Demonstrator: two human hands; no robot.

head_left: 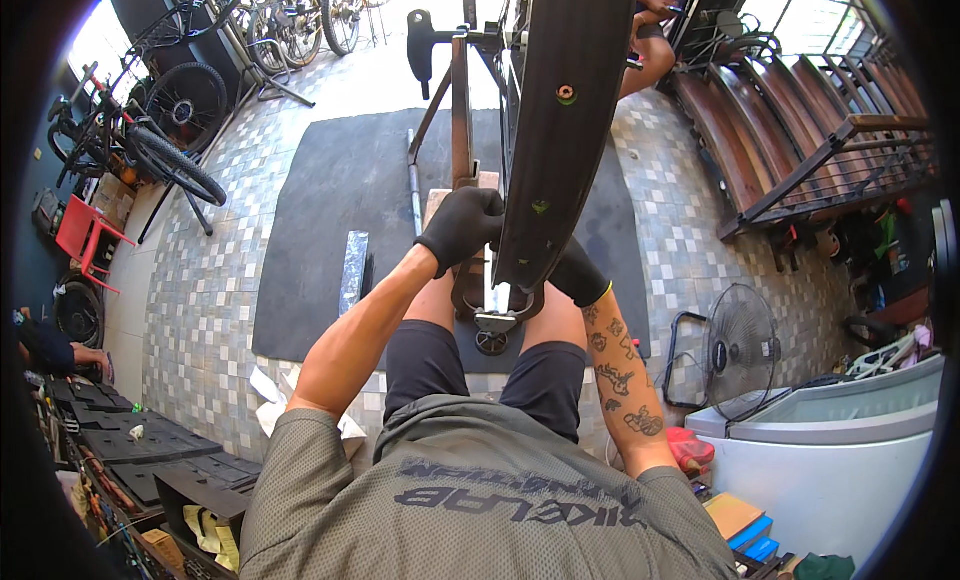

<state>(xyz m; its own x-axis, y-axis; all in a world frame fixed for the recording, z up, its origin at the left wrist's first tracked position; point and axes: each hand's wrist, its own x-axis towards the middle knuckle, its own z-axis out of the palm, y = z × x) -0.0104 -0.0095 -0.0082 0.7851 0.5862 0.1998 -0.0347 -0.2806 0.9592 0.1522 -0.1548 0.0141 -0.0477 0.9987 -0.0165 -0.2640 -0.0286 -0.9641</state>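
Observation:
A bare black bicycle wheel rim (560, 130) stands upright in front of me, filling the upper middle of the head view. Green marks and a small round hole show along its face. It sits in a metal wheel truing stand (461, 110) with a black lever (425, 55) at the top left. My left hand (465, 230), in a black glove, is closed against the rim's left side; what its fingers hold is hidden. On the other side my right hand (580, 270), also gloved, reaches behind the rim, which hides its fingers.
A dark mat (310, 210) lies under the stand, bearing a flat silver piece (353, 270) and a metal bar (414, 185). To the right are a floor fan (742, 350), a wooden bench (800, 130) and a white chest (820, 480). Bicycles (165, 150) stand left; another person's leg (650, 65) shows beyond the rim.

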